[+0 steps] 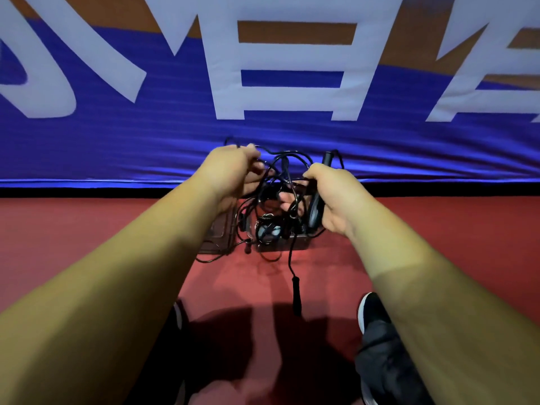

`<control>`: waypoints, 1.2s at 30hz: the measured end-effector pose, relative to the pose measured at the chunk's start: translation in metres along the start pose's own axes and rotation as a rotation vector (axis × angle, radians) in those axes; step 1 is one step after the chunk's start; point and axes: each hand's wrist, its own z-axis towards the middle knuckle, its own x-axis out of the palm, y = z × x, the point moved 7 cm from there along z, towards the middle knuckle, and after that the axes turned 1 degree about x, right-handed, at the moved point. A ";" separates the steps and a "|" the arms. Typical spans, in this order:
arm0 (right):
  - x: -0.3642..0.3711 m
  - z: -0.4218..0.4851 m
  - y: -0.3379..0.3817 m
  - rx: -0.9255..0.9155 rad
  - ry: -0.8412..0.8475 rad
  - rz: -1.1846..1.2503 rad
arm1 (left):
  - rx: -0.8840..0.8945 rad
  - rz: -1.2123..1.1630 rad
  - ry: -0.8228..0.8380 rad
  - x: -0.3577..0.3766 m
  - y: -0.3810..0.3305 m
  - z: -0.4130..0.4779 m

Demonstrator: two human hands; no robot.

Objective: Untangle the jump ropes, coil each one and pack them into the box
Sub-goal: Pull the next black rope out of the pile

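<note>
A knot of black jump ropes hangs in the air between my two hands. My left hand pinches a strand at the tangle's upper left. My right hand grips a black handle together with some cord on the right side. Another black handle dangles on a cord down toward the floor. Under the tangle a clear box stands on the red floor, with its lid lying to its left. Loose cord loops trail over the lid and the box.
A blue, orange and white banner covers the wall right behind the box. Red floor stretches to both sides. My black shoes show at the bottom, the right one near the dangling handle.
</note>
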 end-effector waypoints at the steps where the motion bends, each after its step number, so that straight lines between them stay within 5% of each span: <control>1: 0.003 -0.001 -0.001 0.002 0.026 0.019 | 0.014 0.047 0.037 0.003 0.001 0.000; 8: 0.009 0.004 -0.007 -0.061 0.003 -0.011 | 0.170 0.441 0.141 0.016 0.004 -0.007; 16: -0.004 0.013 -0.009 -0.052 -0.098 -0.029 | 0.237 0.687 -0.161 -0.009 -0.005 0.010; 19: -0.018 0.017 -0.011 -0.041 -0.223 -0.092 | 0.279 0.586 -0.189 -0.009 -0.009 0.011; 25: -0.038 0.026 -0.037 0.100 -0.230 -0.430 | 0.292 -0.048 -0.276 -0.029 -0.038 0.003; 31: -0.050 0.025 -0.017 0.084 -0.277 -0.426 | 0.227 -0.109 -0.155 -0.026 -0.044 -0.003; 33: -0.037 0.019 -0.007 0.013 -0.206 -0.284 | 0.163 -0.155 -0.084 -0.017 -0.040 -0.003; 36: 0.009 0.005 -0.002 -0.029 0.116 -0.147 | 0.117 -0.180 0.001 -0.002 -0.036 -0.004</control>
